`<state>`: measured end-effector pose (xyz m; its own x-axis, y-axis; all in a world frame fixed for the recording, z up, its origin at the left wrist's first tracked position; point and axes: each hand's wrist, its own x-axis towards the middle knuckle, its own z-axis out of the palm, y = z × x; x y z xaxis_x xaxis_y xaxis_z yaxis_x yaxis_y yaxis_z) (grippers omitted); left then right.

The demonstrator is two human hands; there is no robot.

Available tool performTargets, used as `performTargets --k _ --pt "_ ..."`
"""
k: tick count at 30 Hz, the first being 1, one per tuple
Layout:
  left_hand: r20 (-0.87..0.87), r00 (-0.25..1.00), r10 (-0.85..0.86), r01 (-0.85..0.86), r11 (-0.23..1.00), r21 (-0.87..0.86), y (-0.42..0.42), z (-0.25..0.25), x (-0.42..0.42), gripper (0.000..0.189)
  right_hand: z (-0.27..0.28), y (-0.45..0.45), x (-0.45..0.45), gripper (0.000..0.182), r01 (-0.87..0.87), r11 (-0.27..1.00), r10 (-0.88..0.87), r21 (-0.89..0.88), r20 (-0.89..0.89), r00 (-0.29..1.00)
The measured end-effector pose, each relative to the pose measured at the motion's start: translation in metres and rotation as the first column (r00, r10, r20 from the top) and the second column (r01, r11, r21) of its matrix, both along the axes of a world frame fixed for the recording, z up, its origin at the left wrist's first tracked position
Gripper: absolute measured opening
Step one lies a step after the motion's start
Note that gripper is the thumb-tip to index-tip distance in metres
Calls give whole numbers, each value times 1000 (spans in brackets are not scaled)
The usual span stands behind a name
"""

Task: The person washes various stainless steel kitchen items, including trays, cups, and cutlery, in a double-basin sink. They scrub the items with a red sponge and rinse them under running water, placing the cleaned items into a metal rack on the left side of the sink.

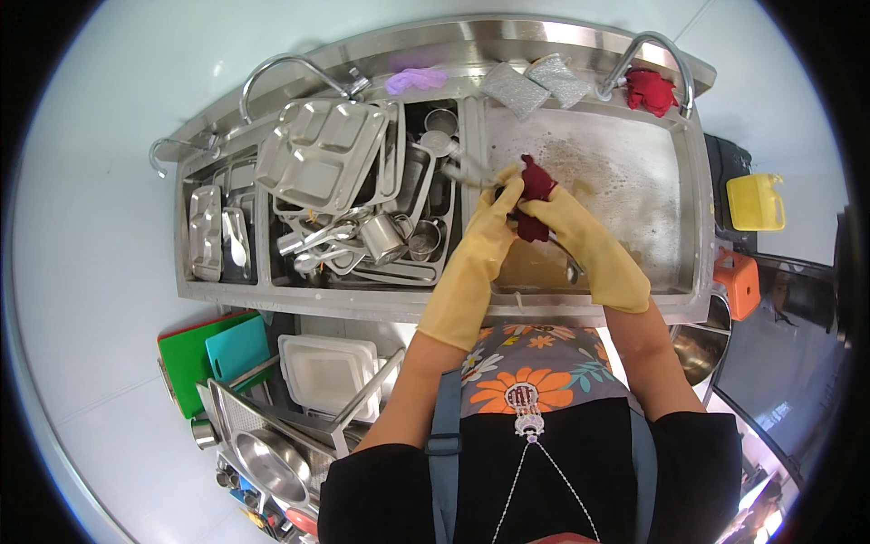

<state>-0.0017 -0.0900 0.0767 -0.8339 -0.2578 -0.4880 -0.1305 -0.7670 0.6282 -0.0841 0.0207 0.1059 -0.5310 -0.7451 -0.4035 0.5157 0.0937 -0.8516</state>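
Note:
Both my hands wear long yellow rubber gloves and meet over the right basin of a stainless steel sink (686,211). My right hand (552,204) grips a dark red cloth (537,180). My left hand (499,211) is closed beside it on metal utensils, whose count is hidden by the gloves and cloth. One blurred utensil end (465,170) sticks out to the upper left. Below my right glove, a spoon-like metal end (573,270) shows. Brownish, sudsy water (537,265) lies beneath my hands.
Compartment trays (326,153), steel mugs (385,238) and spoons (333,234) crowd the middle basin. More trays (206,231) fill the left one. Curved faucets (646,41), silver scrub pads (515,90), a purple cloth (416,81) and a red cloth (650,92) line the back ledge.

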Motion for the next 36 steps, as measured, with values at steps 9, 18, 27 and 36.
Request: performTargets --k 9,18,27,36 --pt "205 955 216 -282 880 382 17 -60 -21 36 -2 28 -14 42 105 921 89 374 -466 881" --pt "264 905 333 -385 905 180 -10 -27 13 38 56 -20 -170 66 188 656 519 731 -617 591" --pt "316 929 193 -211 977 24 -18 2 30 41 -4 -6 -134 62 -250 685 608 685 -346 715" --pt "433 898 74 -61 997 -44 33 -6 -6 29 -38 31 -17 42 -187 940 160 285 117 980"
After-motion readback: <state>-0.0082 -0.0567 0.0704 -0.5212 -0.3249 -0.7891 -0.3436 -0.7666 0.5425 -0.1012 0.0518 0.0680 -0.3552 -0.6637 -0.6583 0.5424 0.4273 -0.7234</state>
